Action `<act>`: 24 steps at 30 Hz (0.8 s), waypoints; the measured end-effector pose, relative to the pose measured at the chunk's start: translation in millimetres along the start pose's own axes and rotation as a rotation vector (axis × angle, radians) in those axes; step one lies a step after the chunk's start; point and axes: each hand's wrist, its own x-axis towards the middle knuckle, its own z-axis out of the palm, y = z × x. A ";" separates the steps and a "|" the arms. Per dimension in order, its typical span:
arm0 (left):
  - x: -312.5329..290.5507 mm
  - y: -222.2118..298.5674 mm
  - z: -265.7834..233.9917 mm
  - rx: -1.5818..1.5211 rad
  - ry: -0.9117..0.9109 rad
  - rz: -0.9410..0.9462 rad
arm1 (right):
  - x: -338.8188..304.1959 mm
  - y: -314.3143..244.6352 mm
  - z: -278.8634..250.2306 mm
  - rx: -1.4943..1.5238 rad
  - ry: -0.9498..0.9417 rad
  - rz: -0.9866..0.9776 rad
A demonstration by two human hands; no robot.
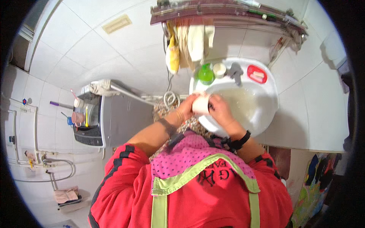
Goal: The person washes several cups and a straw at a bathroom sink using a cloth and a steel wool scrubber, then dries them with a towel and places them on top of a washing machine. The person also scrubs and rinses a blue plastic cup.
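Both my hands are on a pale, whitish cup (200, 105), tilted onto its side over the left rim of the white washbasin (272, 102). My left hand (186, 107) grips its left side. My right hand (220, 109) closes on the right, at the cup's open end, and some of its fingers seem to reach into the mouth, though they are partly hidden. Cloudy water (243, 102) stands in the basin. Along the basin's back ledge are a green pump bottle (205, 74), a small white jar (219, 70), a grey item (235, 72) and a red soap dish (257, 74) with pale soap.
A purple wall shelf (224, 11) runs above the basin, with light towels (195, 41) and a yellow-white item (172, 57) hanging below. At left, a grey washing machine (125, 119) carries a pink cup (78, 118) and a yellow toothbrush (86, 116). A pale hose (135, 97) loops beside it.
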 end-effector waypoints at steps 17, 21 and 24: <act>-10.7 75.2 32.1 0.792 0.040 0.206 | 40.3 -42.7 2.4 0.359 -0.309 0.155; -10.8 84.8 36.6 0.808 0.134 0.094 | 57.0 -51.1 9.6 0.013 -0.251 -0.308; -11.0 89.5 39.1 0.864 0.180 0.140 | 55.7 -45.2 13.0 -0.062 -0.283 -0.268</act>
